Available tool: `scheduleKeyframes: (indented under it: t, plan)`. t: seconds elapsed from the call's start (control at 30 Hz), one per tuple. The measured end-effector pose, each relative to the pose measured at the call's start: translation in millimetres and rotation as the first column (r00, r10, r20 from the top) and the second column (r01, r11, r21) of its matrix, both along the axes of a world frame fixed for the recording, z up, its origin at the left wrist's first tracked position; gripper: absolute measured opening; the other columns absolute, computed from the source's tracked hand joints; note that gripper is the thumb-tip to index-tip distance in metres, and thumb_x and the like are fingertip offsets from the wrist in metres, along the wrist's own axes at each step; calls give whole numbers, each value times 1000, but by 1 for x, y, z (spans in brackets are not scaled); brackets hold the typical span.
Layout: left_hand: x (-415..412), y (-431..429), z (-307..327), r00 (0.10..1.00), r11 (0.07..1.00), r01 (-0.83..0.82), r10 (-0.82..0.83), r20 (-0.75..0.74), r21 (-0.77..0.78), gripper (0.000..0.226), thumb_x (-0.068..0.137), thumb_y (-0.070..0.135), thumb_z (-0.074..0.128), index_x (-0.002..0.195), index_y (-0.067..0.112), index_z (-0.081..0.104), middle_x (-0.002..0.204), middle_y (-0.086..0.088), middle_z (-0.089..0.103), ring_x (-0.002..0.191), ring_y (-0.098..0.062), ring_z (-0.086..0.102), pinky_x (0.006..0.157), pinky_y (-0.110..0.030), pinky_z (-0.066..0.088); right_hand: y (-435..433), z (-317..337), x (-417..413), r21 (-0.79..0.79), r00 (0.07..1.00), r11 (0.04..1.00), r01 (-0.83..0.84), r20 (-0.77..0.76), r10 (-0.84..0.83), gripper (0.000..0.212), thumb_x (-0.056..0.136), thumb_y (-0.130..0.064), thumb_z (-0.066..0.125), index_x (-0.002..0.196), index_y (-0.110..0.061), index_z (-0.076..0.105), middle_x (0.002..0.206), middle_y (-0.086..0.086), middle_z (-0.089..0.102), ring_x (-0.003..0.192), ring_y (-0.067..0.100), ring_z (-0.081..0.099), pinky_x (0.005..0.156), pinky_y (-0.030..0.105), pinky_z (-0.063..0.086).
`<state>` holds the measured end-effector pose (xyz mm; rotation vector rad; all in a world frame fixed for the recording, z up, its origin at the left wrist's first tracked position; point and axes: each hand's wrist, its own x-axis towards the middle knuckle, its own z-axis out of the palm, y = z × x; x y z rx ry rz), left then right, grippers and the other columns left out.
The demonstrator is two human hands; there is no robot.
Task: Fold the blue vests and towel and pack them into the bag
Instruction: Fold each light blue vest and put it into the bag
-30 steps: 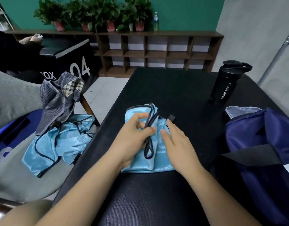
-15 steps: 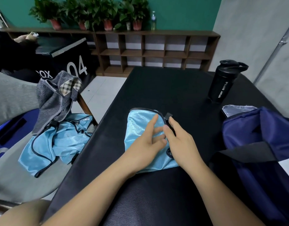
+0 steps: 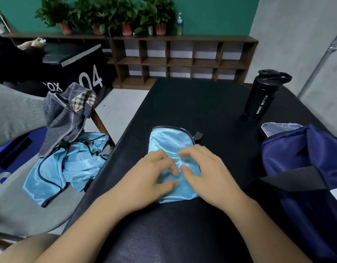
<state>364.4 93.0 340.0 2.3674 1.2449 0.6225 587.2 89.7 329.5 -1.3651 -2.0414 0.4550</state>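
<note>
A light blue vest (image 3: 169,143), folded into a small packet with dark trim, lies on the black table (image 3: 198,103). My left hand (image 3: 152,175) and my right hand (image 3: 203,169) both rest on its near half, fingers bent and pressing the cloth down. A second blue vest (image 3: 69,166) lies crumpled on the grey chair seat (image 3: 17,209) to the left, with a grey striped towel (image 3: 63,114) draped over the chair arm above it. The dark blue bag (image 3: 304,162) sits open at the table's right edge.
A black sport bottle (image 3: 262,97) stands at the table's far right. A pale cloth (image 3: 277,128) pokes out behind the bag. Beyond the table are a wooden shelf unit (image 3: 183,57) with potted plants and a black box marked 04 (image 3: 78,67).
A second ago my left hand gripped the dark trim of the vest. The fold has since been laid flat, and both hands slid toward me onto the packet's near half.
</note>
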Motion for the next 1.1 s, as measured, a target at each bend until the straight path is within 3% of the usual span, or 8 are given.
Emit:
scheduleKeyframes:
  t: [0.17, 0.4, 0.57, 0.7, 0.87, 0.93, 1.0, 1.1]
  plan:
    - [-1, -8, 4, 989, 995, 89, -93, -116, -37, 35, 82, 65, 76, 108, 43, 65, 110, 20, 51, 112, -5, 50, 98, -24, 44, 5, -12, 0, -78, 996, 995, -54, 61, 59, 23, 105, -41, 57, 126, -36, 65, 122, -25, 61, 123, 1, 54, 104, 34, 48]
    - [8, -14, 4, 967, 993, 113, -114, -229, -17, 25, 80, 54, 68, 98, 39, 59, 102, 17, 51, 93, -3, 48, 81, -22, 43, 5, -11, 0, -83, 998, 995, -57, 18, 58, 20, 106, -39, 58, 123, -36, 68, 118, -26, 62, 122, 1, 55, 103, 32, 48]
    - [10, -15, 2, 962, 995, 94, -87, -258, 16, 22, 79, 55, 54, 90, 36, 57, 96, 16, 51, 90, -7, 54, 79, -31, 51, 3, -8, 1, -97, 997, 993, -71, 1, 71, 21, 102, -40, 62, 122, -37, 67, 121, -28, 61, 123, -1, 55, 106, 30, 47]
    - [8, -15, 8, 982, 998, 63, -60, -177, 11, 14, 83, 46, 56, 84, 32, 56, 83, 14, 57, 77, -8, 55, 71, -33, 51, 2, -3, 5, -129, 995, 988, -90, -63, 83, 21, 95, -41, 71, 115, -37, 68, 119, -26, 64, 122, -1, 58, 104, 28, 48]
    - [-5, -9, 18, 999, 997, -30, 32, 37, -73, 16, 97, 30, 70, 86, 29, 58, 69, 11, 61, 57, -10, 54, 54, -22, 40, 2, 8, 16, -312, 986, 941, -131, -136, 92, 45, 80, -66, 80, 116, -45, 64, 125, -28, 66, 122, -4, 60, 102, 26, 48]
    - [-8, -7, 18, 995, 995, -46, 54, 82, -90, 17, 100, 28, 68, 88, 27, 56, 65, 11, 58, 53, -10, 48, 52, -20, 35, 3, 8, 18, -311, 989, 945, -99, -132, 60, 43, 80, -58, 84, 114, -42, 64, 116, -25, 68, 107, -3, 64, 92, 28, 52]
    - [-9, -5, 17, 991, 993, -51, 64, 121, -111, 16, 103, 26, 64, 91, 25, 53, 65, 11, 56, 55, -10, 45, 54, -24, 36, 5, 7, 18, -247, 989, 968, -47, -146, 11, 26, 88, -43, 81, 105, -32, 65, 95, -13, 68, 79, 10, 62, 77, 40, 55]
    - [-10, -5, 18, 976, 990, -69, 93, 196, -126, 13, 107, 23, 57, 95, 23, 52, 67, 10, 55, 58, -10, 41, 58, -29, 39, 7, 6, 17, -221, 972, 975, -38, -235, -15, 14, 97, -34, 72, 95, -20, 67, 84, 0, 65, 77, 29, 57, 73, 49, 52]
